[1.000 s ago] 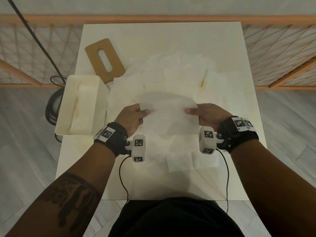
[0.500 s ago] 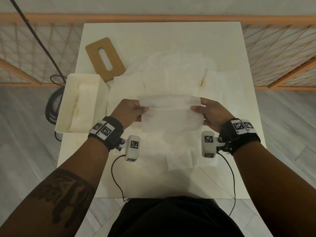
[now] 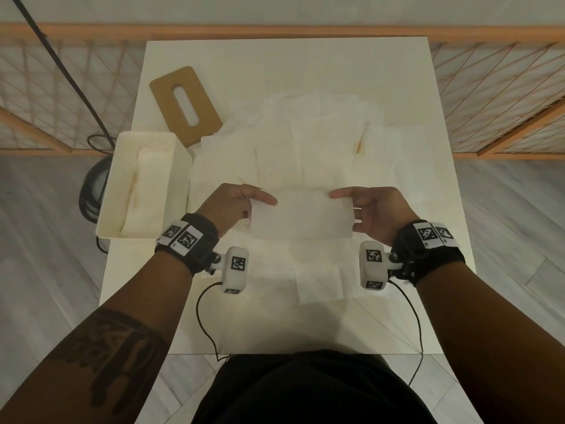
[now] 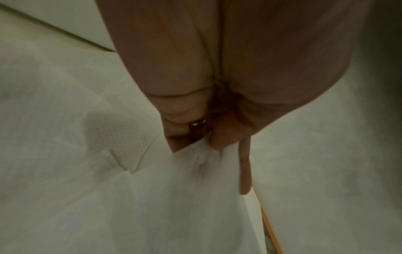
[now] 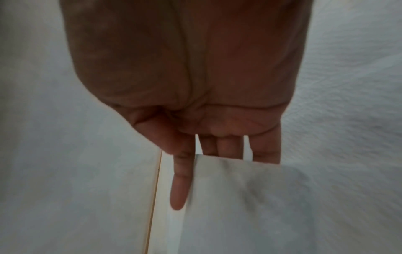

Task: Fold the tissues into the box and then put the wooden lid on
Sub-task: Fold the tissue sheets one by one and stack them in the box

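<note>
White table (image 3: 305, 71), left wrist view alone shows ring (image 4: 196, 122)

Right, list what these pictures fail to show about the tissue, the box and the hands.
- Left hand fingertips: in the left wrist view they vanish behind the folded tissue; the picture is blurred.
- Right hand fingertips: the tissue's edge hides them in the right wrist view.
- Box contents: the head view shows a white stack inside, but not how many tissues.
- Wooden lid: one corner lies under loose tissues.
</note>
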Available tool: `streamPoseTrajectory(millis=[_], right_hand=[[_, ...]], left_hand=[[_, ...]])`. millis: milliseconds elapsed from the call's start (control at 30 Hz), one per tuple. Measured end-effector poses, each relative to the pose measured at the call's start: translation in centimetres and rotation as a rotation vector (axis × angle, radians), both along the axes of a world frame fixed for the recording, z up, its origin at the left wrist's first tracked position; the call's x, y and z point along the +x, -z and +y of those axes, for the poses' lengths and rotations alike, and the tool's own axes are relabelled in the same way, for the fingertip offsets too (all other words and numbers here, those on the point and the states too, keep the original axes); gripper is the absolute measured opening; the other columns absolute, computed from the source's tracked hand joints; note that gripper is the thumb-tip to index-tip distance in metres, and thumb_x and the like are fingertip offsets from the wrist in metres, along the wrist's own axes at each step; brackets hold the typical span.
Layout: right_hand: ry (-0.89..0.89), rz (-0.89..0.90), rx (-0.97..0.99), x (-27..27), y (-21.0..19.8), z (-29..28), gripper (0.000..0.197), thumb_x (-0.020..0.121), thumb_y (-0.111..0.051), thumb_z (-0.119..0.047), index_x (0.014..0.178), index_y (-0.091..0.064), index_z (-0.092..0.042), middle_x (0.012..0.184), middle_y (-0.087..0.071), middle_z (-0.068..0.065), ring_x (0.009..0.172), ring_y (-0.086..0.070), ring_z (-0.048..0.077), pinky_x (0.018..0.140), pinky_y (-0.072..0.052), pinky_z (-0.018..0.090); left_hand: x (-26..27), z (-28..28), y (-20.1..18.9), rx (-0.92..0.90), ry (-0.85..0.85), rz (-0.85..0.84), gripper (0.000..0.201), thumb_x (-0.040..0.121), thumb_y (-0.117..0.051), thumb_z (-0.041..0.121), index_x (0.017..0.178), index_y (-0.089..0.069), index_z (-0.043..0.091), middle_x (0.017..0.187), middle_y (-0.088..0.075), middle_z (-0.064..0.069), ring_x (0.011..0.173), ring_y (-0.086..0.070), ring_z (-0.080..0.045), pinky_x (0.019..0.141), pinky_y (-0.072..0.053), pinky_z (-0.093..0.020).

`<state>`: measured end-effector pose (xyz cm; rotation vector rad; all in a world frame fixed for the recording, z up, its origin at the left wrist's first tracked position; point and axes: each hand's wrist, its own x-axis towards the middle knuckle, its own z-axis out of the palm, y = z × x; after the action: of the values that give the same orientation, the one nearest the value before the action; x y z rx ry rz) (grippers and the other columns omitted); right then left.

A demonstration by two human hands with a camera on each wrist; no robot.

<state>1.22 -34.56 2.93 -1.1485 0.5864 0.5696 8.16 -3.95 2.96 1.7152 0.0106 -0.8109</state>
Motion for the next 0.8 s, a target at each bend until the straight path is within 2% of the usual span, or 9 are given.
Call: streamPoseTrajectory(millis=[100, 133, 200, 267, 367, 467, 533, 667, 800], right_hand=[[-0.035, 0.015, -0.053, -0.2, 0.0, 0.1, 0.045, 0.102, -0.052, -0.038, 0.122, -0.071, -0.003, 0.121, -0.071, 0.013, 0.101, -0.069, 0.026, 0.087, -0.056, 0.039], [-0.057, -0.005, -0.128, -0.4, 0.2, 0.3, 0.038, 0.1, -0.06, -0.035, 0.12, -0.072, -0.005, 0.122, -0.072, 0.011, 0.104, -0.07, 0.027, 0.089, -0.057, 0.039], [-0.102, -0.061, -0.28, -1.2, 0.6, 0.6, 0.02, 0.095, -0.069, -0.011, 0.114, -0.074, -0.008, 0.12, -0.073, 0.012, 0.11, -0.069, 0.032, 0.094, -0.059, 0.041], [-0.168, -0.092, -0.405, -2.1, 1.3, 0.6, 0.026, 0.089, -0.07, 0.004, 0.108, -0.077, -0.012, 0.116, -0.074, 0.012, 0.109, -0.069, 0.037, 0.096, -0.057, 0.047], [-0.293, -0.105, -0.548, -3.5, 2.0, 0.5, 0.031, 0.085, -0.074, 0.002, 0.095, -0.08, -0.026, 0.104, -0.073, 0.005, 0.094, -0.071, 0.031, 0.088, -0.06, 0.043], [-0.391, -0.108, -0.661, -4.4, 2.6, 0.7, 0.029, 0.083, -0.077, -0.003, 0.089, -0.079, -0.031, 0.1, -0.071, 0.004, 0.081, -0.067, 0.02, 0.067, -0.056, 0.027], [-0.422, -0.111, -0.721, -4.5, 2.8, 0.9, 0.025, 0.083, -0.078, -0.005, 0.092, -0.079, -0.029, 0.102, -0.071, 0.004, 0.079, -0.066, 0.017, 0.061, -0.049, 0.017], [-0.464, -0.109, -0.808, -4.1, 2.9, 1.3, 0.023, 0.083, -0.079, -0.009, 0.092, -0.078, -0.03, 0.096, -0.07, 0.002, 0.072, -0.064, 0.016, 0.064, -0.049, 0.019], [-0.438, -0.125, -0.851, -3.3, 3.0, 1.5, 0.023, 0.082, -0.08, -0.012, 0.091, -0.077, -0.032, 0.095, -0.067, -0.003, 0.076, -0.061, 0.011, 0.07, -0.046, 0.021]], left_hand=[[-0.5, -0.1, -0.1, -0.123, -0.057, 0.148, 0.052, 0.088, -0.035, -0.017, 0.093, -0.081, 0.008, 0.124, -0.07, -0.017, 0.123, -0.06, -0.038, 0.109, -0.048, -0.048], [-0.8, -0.1, -0.2, -0.143, -0.066, 0.177, 0.045, 0.093, -0.039, -0.012, 0.096, -0.08, 0.006, 0.124, -0.07, -0.017, 0.122, -0.06, -0.037, 0.108, -0.048, -0.048], [-1.7, -0.2, 0.0, -0.093, -0.042, 0.149, 0.027, 0.099, -0.054, 0.005, 0.097, -0.08, 0.013, 0.12, -0.074, -0.008, 0.118, -0.065, -0.03, 0.104, -0.05, -0.042], [-2.7, -0.1, 0.7, 0.123, 0.08, -0.05, 0.016, 0.093, -0.071, 0.015, 0.095, -0.081, 0.028, 0.113, -0.075, 0.007, 0.108, -0.068, -0.016, 0.098, -0.051, -0.031], [-4.2, 0.1, 2.0, 0.339, 0.204, -0.231, 0.024, 0.086, -0.078, 0.013, 0.086, -0.076, 0.037, 0.098, -0.074, 0.017, 0.078, -0.065, -0.007, 0.081, -0.05, -0.024], [-5.4, 0.1, 3.0, 0.416, 0.239, -0.293, 0.023, 0.085, -0.077, 0.016, 0.081, -0.073, 0.038, 0.098, -0.073, 0.016, 0.082, -0.065, -0.008, 0.081, -0.052, -0.026], [-5.6, 0.1, 3.3, 0.449, 0.248, -0.32, 0.023, 0.087, -0.076, 0.017, 0.081, -0.072, 0.039, 0.1, -0.071, 0.016, 0.084, -0.064, -0.008, 0.081, -0.051, -0.025], [-5.2, 0.0, 3.6, 0.487, 0.236, -0.354, 0.023, 0.087, -0.075, 0.017, 0.083, -0.07, 0.038, 0.1, -0.069, 0.016, 0.08, -0.062, -0.007, 0.078, -0.049, -0.021], [-4.6, 0.1, 3.9, 0.488, 0.217, -0.359, 0.022, 0.087, -0.076, 0.015, 0.084, -0.071, 0.037, 0.098, -0.069, 0.015, 0.079, -0.062, -0.008, 0.077, -0.048, -0.02]])
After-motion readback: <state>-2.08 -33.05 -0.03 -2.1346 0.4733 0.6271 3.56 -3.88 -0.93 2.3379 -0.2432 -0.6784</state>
